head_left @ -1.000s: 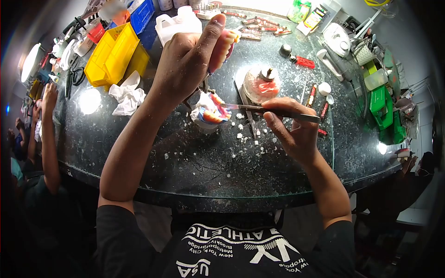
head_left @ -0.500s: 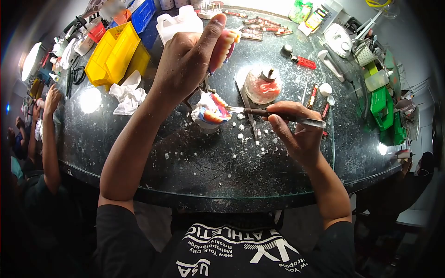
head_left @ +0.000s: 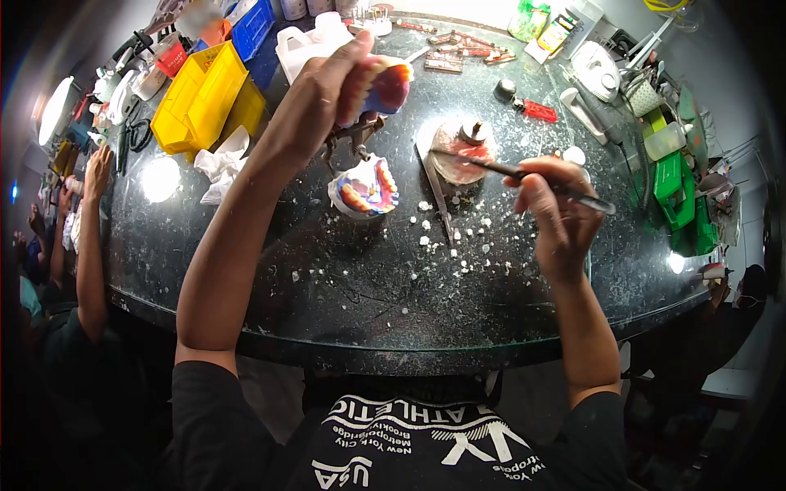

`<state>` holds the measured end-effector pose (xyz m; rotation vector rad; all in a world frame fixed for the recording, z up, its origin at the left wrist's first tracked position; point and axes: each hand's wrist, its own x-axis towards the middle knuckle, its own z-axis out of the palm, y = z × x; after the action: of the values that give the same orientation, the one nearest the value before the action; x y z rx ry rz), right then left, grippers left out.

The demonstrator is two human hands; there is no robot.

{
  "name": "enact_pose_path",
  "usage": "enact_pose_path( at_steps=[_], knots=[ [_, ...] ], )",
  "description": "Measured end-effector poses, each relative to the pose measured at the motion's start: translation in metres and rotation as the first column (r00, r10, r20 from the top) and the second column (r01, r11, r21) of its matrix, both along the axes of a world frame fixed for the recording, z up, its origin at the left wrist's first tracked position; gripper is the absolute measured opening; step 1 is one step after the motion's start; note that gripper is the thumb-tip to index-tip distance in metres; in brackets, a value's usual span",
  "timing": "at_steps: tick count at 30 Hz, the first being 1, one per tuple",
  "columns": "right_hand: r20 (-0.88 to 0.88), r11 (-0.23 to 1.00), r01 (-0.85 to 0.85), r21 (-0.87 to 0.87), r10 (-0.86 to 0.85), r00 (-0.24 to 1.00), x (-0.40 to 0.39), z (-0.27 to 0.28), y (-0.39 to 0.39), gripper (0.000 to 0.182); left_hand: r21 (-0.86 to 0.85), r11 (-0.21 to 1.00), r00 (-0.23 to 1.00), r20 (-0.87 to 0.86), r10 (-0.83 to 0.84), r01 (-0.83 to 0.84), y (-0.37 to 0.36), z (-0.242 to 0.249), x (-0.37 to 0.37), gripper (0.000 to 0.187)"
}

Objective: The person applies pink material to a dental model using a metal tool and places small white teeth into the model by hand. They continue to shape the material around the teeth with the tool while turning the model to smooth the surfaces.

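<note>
My left hand (head_left: 315, 106) grips the raised upper denture model (head_left: 388, 87), with teeth set in pink and red wax. A metal articulator (head_left: 348, 139) hinges it to the lower denture model (head_left: 364, 196), which rests on the table with its teeth facing up. My right hand (head_left: 561, 213) is closed around the handle of a wax knife (head_left: 499, 168). The blade overlaps the glass spirit burner (head_left: 460, 168), which has pink liquid in it. Beside the burner lies another slim metal tool (head_left: 438, 200).
White crumbs (head_left: 425, 240) dot the dark table (head_left: 368, 295). Crumpled tissue (head_left: 221, 168) and a yellow bin (head_left: 201, 98) stand left; a red lighter (head_left: 536, 110), hand tools and green trays (head_left: 673, 192) lie right. At the far left, another person's arm (head_left: 92, 237) reaches over the table.
The wax knife has moved from the lower model rightward and up to the burner. My left hand has shifted left, tipping the upper model so its inner side shows; the lower model has turned slightly.
</note>
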<state>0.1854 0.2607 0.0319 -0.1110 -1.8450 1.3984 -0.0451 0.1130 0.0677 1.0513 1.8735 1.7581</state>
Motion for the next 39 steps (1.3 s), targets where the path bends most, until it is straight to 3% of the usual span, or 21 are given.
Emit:
enact_pose_path(
  at_steps=[1, 2, 6, 9, 11, 13, 15, 17, 22, 24, 27, 28, 31, 32, 39],
  knots=[
    [-0.015, 0.999, 0.039, -0.021, -0.039, 0.999, 0.001, 0.002, 0.004, 0.015, 0.056, 0.998, 0.999, 0.053, 0.012, -0.015, 0.001, -0.006, -0.005, 0.048],
    [-0.068, 0.997, 0.076, -0.020, -0.077, 0.995, -0.001, 0.003, 0.009, 0.015, 0.096, 0.991, 0.985, 0.136, -0.105, 0.093, 0.000, -0.011, -0.014, 0.042],
    [-0.060, 0.983, 0.169, -0.064, -0.173, 0.983, 0.001, 0.005, 0.021, 0.016, 0.212, 0.971, 0.974, 0.173, -0.145, 0.107, -0.002, -0.020, -0.022, 0.043],
    [-0.057, 0.982, 0.177, -0.063, -0.181, 0.982, 0.001, 0.003, 0.027, 0.016, 0.271, 0.958, 0.903, 0.428, -0.033, -0.093, 0.000, -0.017, -0.012, 0.042],
    [-0.049, 0.982, 0.181, -0.059, -0.183, 0.982, 0.002, 0.003, 0.028, 0.015, 0.397, 0.908, 0.896, 0.344, -0.281, 0.132, -0.005, -0.034, -0.037, 0.036],
    [-0.058, 0.981, 0.182, -0.068, -0.186, 0.981, 0.002, 0.002, 0.029, 0.015, 0.500, 0.806, 0.899, 0.114, -0.423, 0.316, -0.007, -0.037, -0.043, 0.040],
    [-0.064, 0.979, 0.189, -0.071, -0.193, 0.979, 0.002, 0.003, 0.030, 0.015, 0.545, 0.688, 0.875, -0.244, -0.417, 0.480, -0.009, -0.037, -0.040, 0.040],
    [-0.070, 0.977, 0.200, -0.070, -0.205, 0.976, 0.003, 0.003, 0.031, 0.016, 0.549, 0.593, 0.808, -0.366, -0.462, 0.588, -0.009, -0.032, -0.040, 0.043],
    [-0.092, 0.976, 0.206, -0.064, -0.211, 0.973, 0.003, 0.004, 0.033, 0.017, 0.631, 0.420, 0.614, -0.114, -0.781, 0.652, -0.010, -0.011, -0.042, 0.063],
    [-0.087, 0.977, 0.205, -0.064, -0.210, 0.974, 0.003, 0.004, 0.033, 0.017, 0.696, 0.384, 0.567, -0.041, -0.823, 0.607, -0.012, 0.002, -0.029, 0.077],
    [-0.086, 0.978, 0.203, -0.057, -0.207, 0.975, 0.003, 0.003, 0.033, 0.017, 0.540, 0.493, 0.568, 0.034, -0.823, 0.682, -0.017, 0.021, -0.024, 0.055],
    [-0.089, 0.979, 0.199, -0.053, -0.203, 0.975, 0.003, 0.003, 0.034, 0.017, 0.691, 0.402, 0.484, 0.085, -0.871, 0.601, -0.015, 0.014, -0.024, 0.073],
    [-0.082, 0.979, 0.199, -0.040, -0.201, 0.976, 0.003, 0.004, 0.032, 0.017, 0.698, 0.382, 0.505, 0.033, -0.862, 0.606, -0.012, 0.012, -0.022, 0.070],
    [-0.074, 0.979, 0.200, -0.037, -0.203, 0.976, 0.003, 0.003, 0.032, 0.017, 0.541, 0.491, 0.573, 0.021, -0.819, 0.683, -0.015, 0.015, -0.026, 0.056],
    [-0.068, 0.980, 0.196, -0.033, -0.198, 0.978, 0.003, 0.003, 0.033, 0.017, 0.586, 0.473, 0.543, 0.065, -0.837, 0.658, -0.014, 0.012, -0.027, 0.055]
  ],
)
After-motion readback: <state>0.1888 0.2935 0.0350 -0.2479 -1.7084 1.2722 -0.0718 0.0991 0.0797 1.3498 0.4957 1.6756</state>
